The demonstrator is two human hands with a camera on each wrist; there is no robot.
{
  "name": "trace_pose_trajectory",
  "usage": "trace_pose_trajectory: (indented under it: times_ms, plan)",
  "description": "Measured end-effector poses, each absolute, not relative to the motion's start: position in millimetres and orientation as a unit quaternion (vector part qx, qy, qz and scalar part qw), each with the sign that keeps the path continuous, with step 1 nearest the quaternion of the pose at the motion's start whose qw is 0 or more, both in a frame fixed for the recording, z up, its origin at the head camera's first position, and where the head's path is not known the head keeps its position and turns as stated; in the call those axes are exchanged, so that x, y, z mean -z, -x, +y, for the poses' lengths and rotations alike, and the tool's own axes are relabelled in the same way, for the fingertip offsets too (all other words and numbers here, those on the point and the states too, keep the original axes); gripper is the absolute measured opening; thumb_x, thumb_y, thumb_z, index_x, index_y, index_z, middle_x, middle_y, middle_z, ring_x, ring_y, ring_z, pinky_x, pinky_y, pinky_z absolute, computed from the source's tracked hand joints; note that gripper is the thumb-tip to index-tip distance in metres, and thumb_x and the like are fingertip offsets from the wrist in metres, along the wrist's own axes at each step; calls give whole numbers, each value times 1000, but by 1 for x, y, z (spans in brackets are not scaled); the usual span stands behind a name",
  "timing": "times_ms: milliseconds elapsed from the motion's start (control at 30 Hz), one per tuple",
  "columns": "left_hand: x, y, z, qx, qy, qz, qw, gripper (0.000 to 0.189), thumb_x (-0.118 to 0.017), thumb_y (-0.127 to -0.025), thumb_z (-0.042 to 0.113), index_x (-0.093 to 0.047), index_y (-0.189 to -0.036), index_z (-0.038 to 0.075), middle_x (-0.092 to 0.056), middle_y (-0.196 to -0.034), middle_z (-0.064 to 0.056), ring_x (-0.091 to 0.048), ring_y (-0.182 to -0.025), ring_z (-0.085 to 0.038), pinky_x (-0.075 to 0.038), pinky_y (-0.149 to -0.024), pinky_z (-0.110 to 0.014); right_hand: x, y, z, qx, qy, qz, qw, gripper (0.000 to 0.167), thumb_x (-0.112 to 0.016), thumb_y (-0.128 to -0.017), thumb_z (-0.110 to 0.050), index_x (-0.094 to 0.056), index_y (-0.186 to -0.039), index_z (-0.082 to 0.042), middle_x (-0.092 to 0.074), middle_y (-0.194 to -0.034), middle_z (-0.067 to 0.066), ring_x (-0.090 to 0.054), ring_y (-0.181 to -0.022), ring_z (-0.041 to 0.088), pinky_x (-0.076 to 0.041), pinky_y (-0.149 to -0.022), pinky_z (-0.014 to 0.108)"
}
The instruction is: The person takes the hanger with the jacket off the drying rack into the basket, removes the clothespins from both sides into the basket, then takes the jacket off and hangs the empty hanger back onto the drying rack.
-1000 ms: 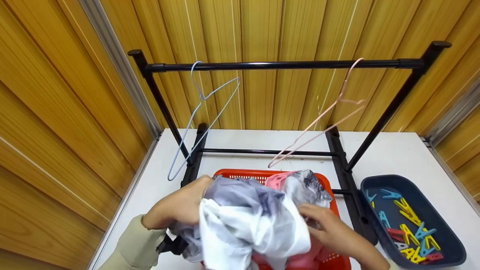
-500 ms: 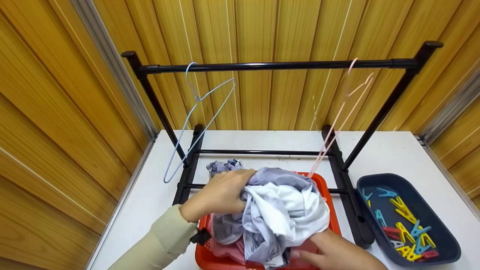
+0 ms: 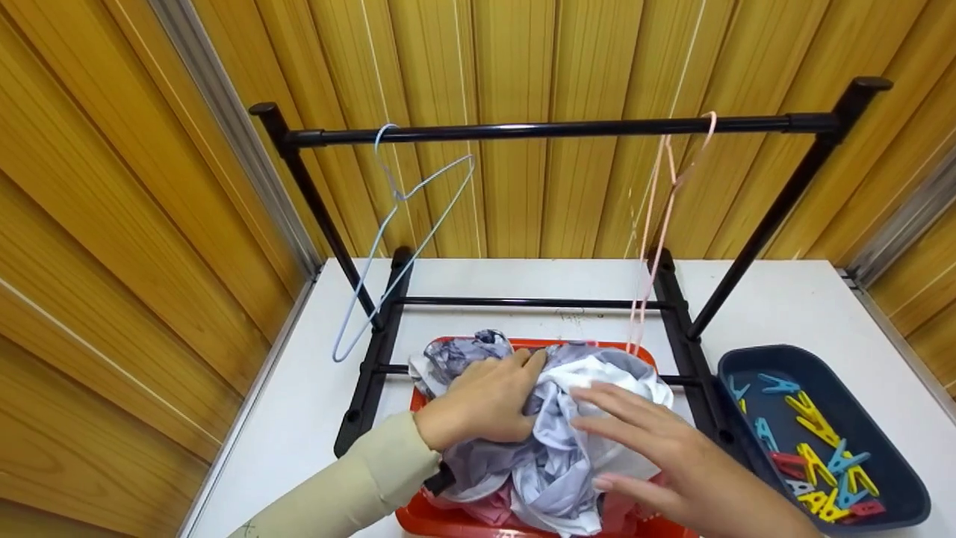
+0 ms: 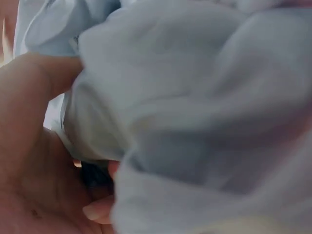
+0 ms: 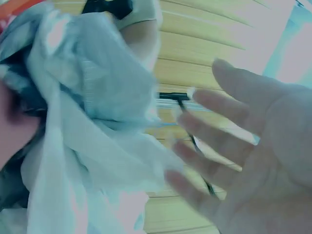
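Observation:
A crumpled heap of grey and white clothes (image 3: 556,478) fills the red basket (image 3: 441,523). My left hand (image 3: 485,400) is on the heap's left part; in the left wrist view, the thumb and curled fingers have a fold of grey cloth (image 4: 161,73) between them. Over the right side, my right hand (image 3: 665,448) has its fingers spread. The right wrist view shows that palm (image 5: 282,161) bare, fingertips close to the pale cloth (image 5: 97,136). A patterned grey garment (image 3: 467,355) lies at the basket's back left, and pink cloth shows underneath.
Behind the basket stands a black rack (image 3: 523,132) carrying a blue hanger (image 3: 373,258) and a pink hanger (image 3: 657,224). To the right, a dark blue tub (image 3: 907,478) holds several coloured clothespins (image 3: 814,418). Wood-patterned panels (image 3: 515,60) rise behind and beside the white table (image 3: 291,411).
The bundle, lifted and turned between both hands earlier, now sits lower in the basket. My right hand has come off it with fingers spread. The pink hanger has swung round.

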State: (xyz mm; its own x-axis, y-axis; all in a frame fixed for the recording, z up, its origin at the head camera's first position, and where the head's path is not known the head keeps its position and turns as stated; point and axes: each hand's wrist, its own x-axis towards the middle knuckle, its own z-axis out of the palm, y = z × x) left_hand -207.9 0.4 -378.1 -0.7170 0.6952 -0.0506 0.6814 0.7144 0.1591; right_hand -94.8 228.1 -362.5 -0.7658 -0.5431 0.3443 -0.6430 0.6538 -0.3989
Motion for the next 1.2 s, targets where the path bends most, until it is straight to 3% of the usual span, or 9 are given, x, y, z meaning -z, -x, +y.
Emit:
trace_pose_trajectory:
  times_ms: [100, 200, 267, 333, 467, 600, 800, 967, 1200]
  plan:
    - [379, 204, 0, -54, -383, 922, 17, 79, -66, -83, 43, -37, -148, 10, -49, -141, -11, -66, -96, -27, -56, -79, -41, 373, 104, 224, -216, -269, -937, 59, 68, -66, -87, -44, -36, -148, -36, -31, -158, -8, -29, -146, 20, -40, -106, 52]
    - [379, 200, -5, -27, -413, 908, -67, 76, -68, -81, 50, -45, -145, 16, -46, -141, -9, -62, -100, -24, -55, -76, -38, 384, 111, 226, -214, -234, -948, 9, 77, -68, -86, -43, -28, -151, -36, -23, -161, -6, -24, -147, 30, -35, -106, 59]
    - [378, 198, -8, -1, -429, 895, -118, 73, -69, -79, 56, -51, -140, 20, -45, -142, -9, -57, -113, -26, -53, -83, -40, 390, 114, 229, -212, -234, -949, -11, 78, -67, -85, -46, -28, -152, -33, -23, -161, -1, -24, -146, 34, -34, -107, 61]
    - [377, 198, -11, 21, -437, 891, -126, 74, -68, -77, 60, -51, -140, 25, -42, -146, -9, -47, -129, -31, -47, -97, -47, 395, 116, 232, -212, -244, -946, -31, 79, -65, -84, -54, -29, -152, -32, -23, -161, 3, -23, -145, 38, -31, -106, 64]
    - [376, 201, -16, 44, -430, 902, -19, 83, -67, -77, 63, -36, -148, 32, -35, -152, -12, -28, -143, -41, -30, -110, -60, 401, 119, 239, -228, -262, -935, -75, 82, -58, -82, -65, -29, -152, -33, -22, -161, 7, -19, -145, 42, -25, -106, 69]
    - [380, 206, -17, 42, -417, 904, 83, 91, -71, -77, 58, -25, -151, 31, -43, -144, -11, -46, -132, -37, -39, -105, -56, 405, 123, 245, -237, -279, -926, -95, 80, -58, -84, -63, -30, -152, -30, -27, -159, 12, -27, -142, 44, -29, -103, 68]
    - [394, 217, -11, 2, -414, 899, 145, 89, -77, -78, 39, -26, -149, 25, -47, -134, -13, -61, -106, -30, -53, -90, -41, 410, 132, 251, -270, -276, -907, -171, 79, -59, -86, -58, -28, -153, -28, -27, -159, 14, -36, -138, 43, -35, -102, 64]
    - [408, 228, -4, -14, -388, 898, 206, 83, -73, -82, 26, -25, -150, 26, -41, -145, -14, -57, -118, -34, -51, -93, -44, 419, 146, 254, -274, -287, -895, -206, 80, -63, -87, -52, -32, -151, -15, -37, -153, 19, -43, -133, 43, -39, -105, 54]
    - [418, 249, 6, 2, -392, 884, 255, 64, -69, -83, 23, -36, -139, 23, -45, -144, -11, -54, -122, -27, -48, -98, -42, 427, 169, 256, -287, -306, -873, -249, 67, -62, -90, -46, -41, -147, -17, -55, -138, 9, -54, -120, 20, -45, -102, 37]
